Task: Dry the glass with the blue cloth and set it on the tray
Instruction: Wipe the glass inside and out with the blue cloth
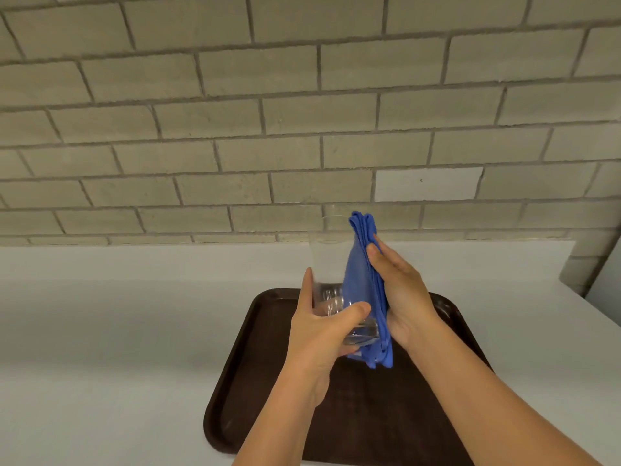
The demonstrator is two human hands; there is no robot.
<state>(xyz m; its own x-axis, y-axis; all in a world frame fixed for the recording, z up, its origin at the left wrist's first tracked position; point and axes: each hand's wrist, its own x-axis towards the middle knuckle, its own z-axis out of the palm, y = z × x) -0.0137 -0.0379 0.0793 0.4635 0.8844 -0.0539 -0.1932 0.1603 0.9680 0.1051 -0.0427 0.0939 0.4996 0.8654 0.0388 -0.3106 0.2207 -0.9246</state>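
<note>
Biggest thing in view was the brick wall, running behind a plain white counter. On that counter sat a dark brown tray, and everything else happened right above it. The left hand had its fingers and thumb wrapped around the lower part of a clear glass, holding it upright in the air above the tray's far end (not touching the tray at all). The right hand was on the other side of the glass, fingers mostly straight, pressing a folded blue cloth flat against the side of the glass. The cloth stuck up past the fingertips and hung down below the glass's base.
</note>
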